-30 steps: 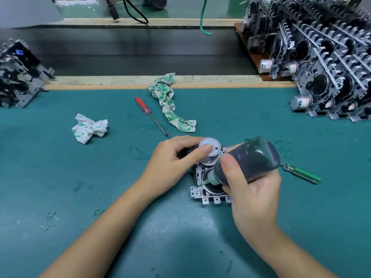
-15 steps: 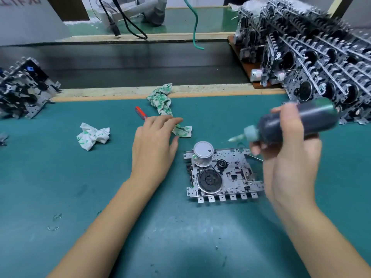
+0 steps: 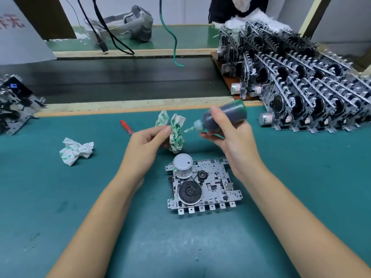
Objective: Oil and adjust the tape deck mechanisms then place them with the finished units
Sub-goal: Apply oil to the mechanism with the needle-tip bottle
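A metal tape deck mechanism (image 3: 212, 189) with a silver motor and a black flywheel lies flat on the green mat, in front of me. My right hand (image 3: 230, 139) grips a dark oil bottle (image 3: 224, 117) above the mat, its thin nozzle pointing left. My left hand (image 3: 148, 143) pinches a green-stained white rag (image 3: 176, 135) and holds it up against the nozzle tip. Both hands hover behind the mechanism, apart from it. Stacked rows of tape deck mechanisms (image 3: 313, 93) stand at the right.
A second crumpled rag (image 3: 76, 151) lies on the mat at left. A red-handled screwdriver (image 3: 126, 127) lies partly hidden behind my left hand. More mechanisms (image 3: 14, 105) sit at the far left edge. A dark conveyor belt (image 3: 128, 81) runs behind the mat.
My right hand lifted the oil bottle off the mechanism. My left hand let go of the mechanism, reached to the rag, picked it up and brought it to the nozzle.
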The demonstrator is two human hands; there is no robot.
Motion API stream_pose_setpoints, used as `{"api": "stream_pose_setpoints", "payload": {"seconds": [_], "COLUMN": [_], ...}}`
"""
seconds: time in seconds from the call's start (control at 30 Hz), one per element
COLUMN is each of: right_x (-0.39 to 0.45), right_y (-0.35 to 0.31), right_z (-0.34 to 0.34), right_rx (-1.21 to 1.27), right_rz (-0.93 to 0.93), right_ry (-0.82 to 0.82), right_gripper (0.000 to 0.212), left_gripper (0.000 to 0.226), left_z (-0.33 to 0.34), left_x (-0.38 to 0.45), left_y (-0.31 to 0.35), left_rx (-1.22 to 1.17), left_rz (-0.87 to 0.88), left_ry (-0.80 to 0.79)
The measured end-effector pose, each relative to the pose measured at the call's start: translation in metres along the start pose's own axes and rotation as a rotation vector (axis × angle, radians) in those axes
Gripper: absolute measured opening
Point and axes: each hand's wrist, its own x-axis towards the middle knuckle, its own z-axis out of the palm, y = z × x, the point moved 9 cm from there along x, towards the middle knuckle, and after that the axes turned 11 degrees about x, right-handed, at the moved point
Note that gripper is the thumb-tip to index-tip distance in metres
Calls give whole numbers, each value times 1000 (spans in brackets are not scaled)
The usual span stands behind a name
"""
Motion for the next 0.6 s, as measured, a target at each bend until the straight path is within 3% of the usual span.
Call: {"api": "stream_pose_setpoints", "payload": {"seconds": [0.07,0.2,0.3,0.4,0.47,0.53,0.6], "right_x": [3,-1,-8,-12,-14,-17,-20], "right_y": [1,-3,-8,-10,-12,-14,-17], "right_z": [1,2,9,13,11,4,-13], "right_rx": [0,-120,-248,-279,-287,-259,-162], "right_rz": [-28,-119,-208,-220,-218,-202,-164], "right_ry": [10,-1,-68,-111,-103,-67,24], "right_gripper": [14,18,16,20,19,17,28], "left_gripper": [18,21,31,23,11,15,14], "left_z": [4,7,5,3,-4,-18,-32], "left_x": [-1,-2,-3,-4,-4,-4,-6], "left_y": [-2,-7,-15,-12,-5,6,17], "left_rx": [-82,-238,-198,-160,-37,204,440], "left_rz": [-24,-84,-133,-134,-72,44,130], "left_ry": [-44,-108,-81,-39,16,112,217]}}
